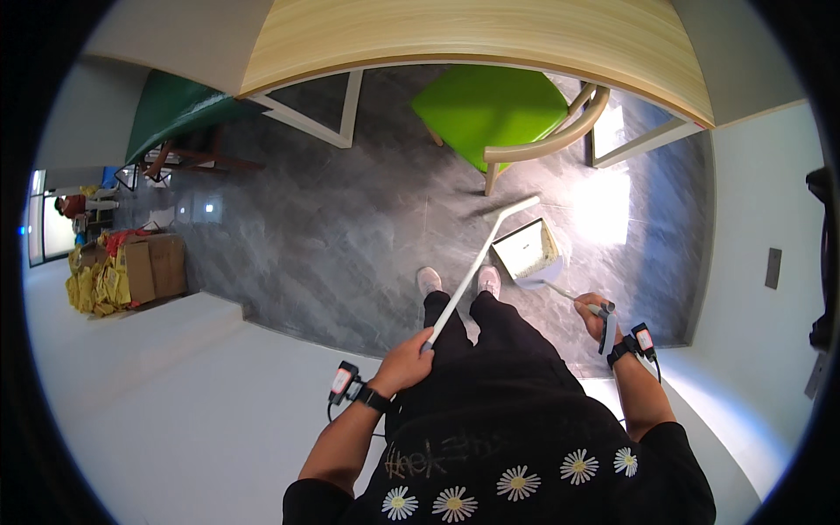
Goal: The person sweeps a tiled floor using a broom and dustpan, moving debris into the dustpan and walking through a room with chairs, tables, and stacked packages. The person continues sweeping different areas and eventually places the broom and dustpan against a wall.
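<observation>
My left hand (408, 360) is closed around the upper end of a long white broom (465, 285). Its head with grey bristles rests on the floor just beyond a dustpan (528, 251). The dustpan is white with a grey rear part, and some small debris seems to lie along its right inner side. My right hand (597, 317) is wrapped round the dustpan's handle, which slants down to the pan on the floor. My two feet in light shoes stand left of the dustpan.
A green chair (490, 109) with a wooden backrest stands under the wooden tabletop (472, 35) ahead. White table legs (308, 127) stand to either side. Far left are a cardboard box (156, 267) and yellow bags (98, 284). A white wall (761, 306) rises on the right.
</observation>
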The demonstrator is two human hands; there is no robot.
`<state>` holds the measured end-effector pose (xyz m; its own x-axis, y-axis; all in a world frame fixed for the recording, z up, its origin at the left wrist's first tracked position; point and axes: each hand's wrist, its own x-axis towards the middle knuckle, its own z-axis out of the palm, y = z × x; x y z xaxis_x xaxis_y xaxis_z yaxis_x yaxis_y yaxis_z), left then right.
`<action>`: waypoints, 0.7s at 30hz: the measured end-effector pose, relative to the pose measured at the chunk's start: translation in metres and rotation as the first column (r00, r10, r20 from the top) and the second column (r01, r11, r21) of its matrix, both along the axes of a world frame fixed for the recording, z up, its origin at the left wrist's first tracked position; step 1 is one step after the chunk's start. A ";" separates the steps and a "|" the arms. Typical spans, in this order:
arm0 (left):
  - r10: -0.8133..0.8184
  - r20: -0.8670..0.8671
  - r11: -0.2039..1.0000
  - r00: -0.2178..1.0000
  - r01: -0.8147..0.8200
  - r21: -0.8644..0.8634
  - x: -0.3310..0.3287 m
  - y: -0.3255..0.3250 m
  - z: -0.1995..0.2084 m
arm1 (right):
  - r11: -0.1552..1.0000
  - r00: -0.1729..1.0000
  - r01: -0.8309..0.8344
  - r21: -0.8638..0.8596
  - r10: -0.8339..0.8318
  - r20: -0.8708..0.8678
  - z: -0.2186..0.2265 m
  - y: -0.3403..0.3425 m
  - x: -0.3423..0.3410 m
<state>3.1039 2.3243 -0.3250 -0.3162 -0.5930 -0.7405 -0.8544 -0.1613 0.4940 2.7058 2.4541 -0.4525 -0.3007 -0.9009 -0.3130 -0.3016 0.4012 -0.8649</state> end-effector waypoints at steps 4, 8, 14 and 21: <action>-0.009 0.079 1.000 0.997 0.009 -0.002 -0.009 0.008 -0.027 | 0.998 0.999 -0.050 -0.027 0.049 -0.005 -0.006 -0.008 0.004; 0.012 -0.005 0.993 1.000 -0.011 0.121 0.020 0.028 -0.028 | 0.997 0.997 -0.070 0.018 0.071 -0.019 -0.006 -0.008 0.010; 0.222 -0.105 0.974 0.969 -0.215 0.072 0.080 0.071 0.012 | 0.990 0.989 -0.143 0.008 0.143 -0.046 0.010 -0.013 0.032; 0.700 0.115 0.676 0.705 -0.706 0.210 0.151 0.065 0.037 | 0.967 0.967 -0.253 0.013 0.253 -0.026 0.026 -0.028 0.086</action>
<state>3.2548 2.3895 -0.2879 0.1445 -0.4524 -0.8800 -0.4538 -0.8206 0.3474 2.7915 2.4262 -0.4261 -0.0719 -0.9458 -0.3167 -0.4178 0.3168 -0.8515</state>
